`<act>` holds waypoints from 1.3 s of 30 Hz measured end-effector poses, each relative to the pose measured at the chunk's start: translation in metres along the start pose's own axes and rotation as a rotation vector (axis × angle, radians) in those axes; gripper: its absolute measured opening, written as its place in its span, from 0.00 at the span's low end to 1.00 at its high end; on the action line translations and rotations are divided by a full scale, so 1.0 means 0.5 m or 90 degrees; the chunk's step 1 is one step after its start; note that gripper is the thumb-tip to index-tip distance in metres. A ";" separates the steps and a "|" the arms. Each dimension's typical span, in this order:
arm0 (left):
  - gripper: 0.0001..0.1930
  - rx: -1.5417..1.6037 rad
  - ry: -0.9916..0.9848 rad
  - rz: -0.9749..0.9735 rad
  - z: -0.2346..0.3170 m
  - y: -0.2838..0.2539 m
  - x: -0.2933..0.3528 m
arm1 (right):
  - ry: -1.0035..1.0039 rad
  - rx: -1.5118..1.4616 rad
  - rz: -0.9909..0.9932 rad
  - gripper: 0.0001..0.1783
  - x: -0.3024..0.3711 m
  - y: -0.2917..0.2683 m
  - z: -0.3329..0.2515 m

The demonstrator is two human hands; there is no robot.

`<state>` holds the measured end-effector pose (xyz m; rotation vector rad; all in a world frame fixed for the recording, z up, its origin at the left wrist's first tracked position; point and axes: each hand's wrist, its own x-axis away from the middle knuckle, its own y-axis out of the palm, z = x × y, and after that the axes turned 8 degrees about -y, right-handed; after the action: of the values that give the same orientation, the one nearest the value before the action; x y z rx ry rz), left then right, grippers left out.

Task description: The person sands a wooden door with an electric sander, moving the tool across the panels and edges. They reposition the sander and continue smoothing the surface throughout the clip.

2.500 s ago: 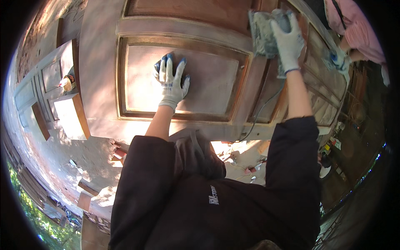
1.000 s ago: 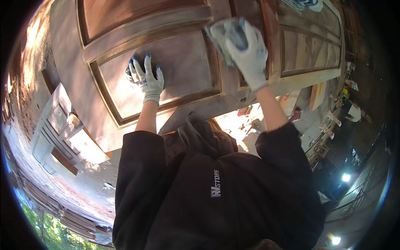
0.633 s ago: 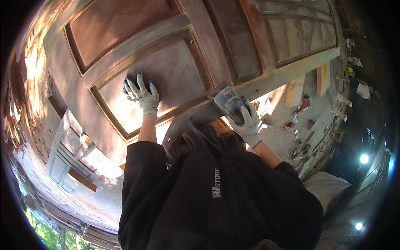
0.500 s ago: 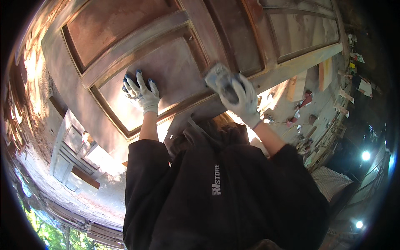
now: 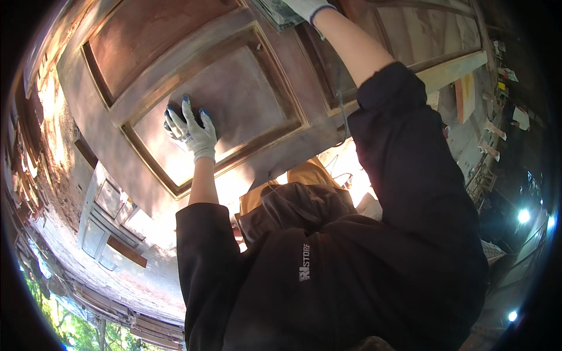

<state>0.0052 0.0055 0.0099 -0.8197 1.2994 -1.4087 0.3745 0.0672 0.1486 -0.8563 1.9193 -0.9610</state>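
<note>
A large panelled wooden door (image 5: pixel 243 79) lies in front of me, its surface patchy brown and grey. On one of its recessed panels rests my left hand (image 5: pixel 196 131), in a white glove with blue fingertips, fingers spread flat. At the top edge of the picture, my gloved right hand (image 5: pixel 307 7) is wrapped over a grey power sander (image 5: pixel 280 14) on the far part of the door. The picture's edge cuts off much of that hand and the sander. A thin cord (image 5: pixel 341 99) hangs down beside my right forearm.
To the left, a smaller panelled piece (image 5: pixel 96 228) lies on the ground with a brown wooden strip (image 5: pixel 127 251) by it. Wood pieces (image 5: pixel 26 169) are heaped at the far left. Scraps and offcuts (image 5: pixel 492 140) litter the right side. Bright lamps (image 5: pixel 524 216) shine there.
My right hand has carried the sander from the door's near rail up and away to the far part of the door. My left hand stays on the panel, shifted slightly in view.
</note>
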 end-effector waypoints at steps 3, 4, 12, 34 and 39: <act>0.29 0.011 -0.003 -0.008 -0.007 -0.011 -0.004 | -0.029 0.007 0.032 0.38 0.116 -0.048 -0.018; 0.30 -0.007 -0.008 0.002 -0.025 -0.019 -0.006 | -0.050 0.008 0.021 0.33 0.157 -0.067 -0.032; 0.24 0.096 0.087 0.063 0.037 -0.012 -0.003 | -0.364 0.273 0.085 0.24 0.578 -0.289 0.007; 0.19 0.330 0.441 -0.016 0.098 -0.196 0.240 | -0.225 -0.216 -0.061 0.19 0.715 -0.057 -0.160; 0.21 0.295 0.408 -0.097 0.333 -0.168 0.291 | -0.160 -0.207 -0.051 0.18 0.713 -0.131 0.025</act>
<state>0.1050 -0.1882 0.1016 -0.1483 1.2978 -2.0970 0.2404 -0.2610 0.0729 -1.1898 1.8565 -0.5598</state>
